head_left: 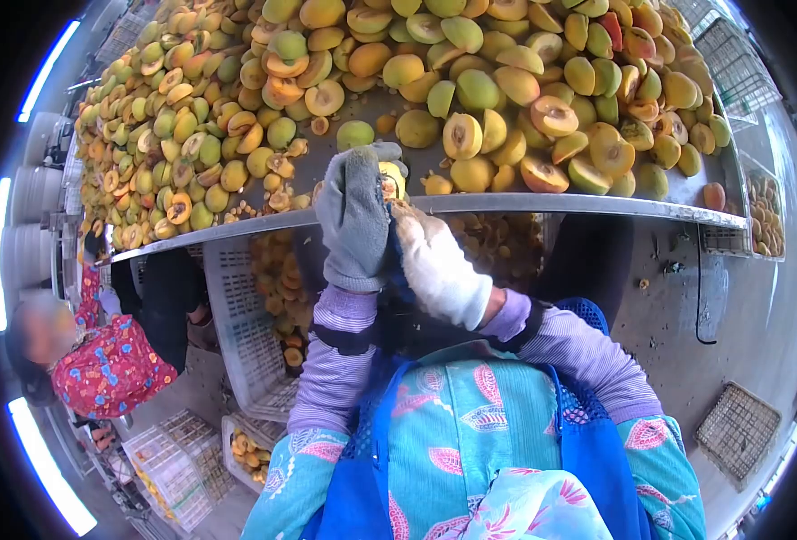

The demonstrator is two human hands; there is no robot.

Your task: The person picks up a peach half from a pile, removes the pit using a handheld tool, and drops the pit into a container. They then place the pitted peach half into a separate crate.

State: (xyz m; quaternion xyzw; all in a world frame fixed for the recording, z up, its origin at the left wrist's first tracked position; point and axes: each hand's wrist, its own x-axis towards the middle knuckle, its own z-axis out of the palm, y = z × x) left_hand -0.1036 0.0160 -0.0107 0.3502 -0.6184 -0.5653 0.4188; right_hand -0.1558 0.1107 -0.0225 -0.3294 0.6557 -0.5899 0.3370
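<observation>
My left hand (357, 216), in a grey glove, is closed around a cut yellow peach (391, 183) with a brown hollow or stone in its middle. It is held up just over the metal table's front edge (506, 203). Against the near side of that peach presses my right hand (436, 267), in a white glove with brown stains on its fingers. Its fingers are curled, and whatever they grip is hidden. Right behind my hands lies a greenish peach (355, 135) on the table.
Heaps of whole and halved peaches (479, 90) cover the table. Below its edge stands a white plastic crate (241, 315) beside more peach pieces (282, 279). A co-worker in a red flowered top (115, 364) is at the left. A wire basket (738, 434) sits on the floor at right.
</observation>
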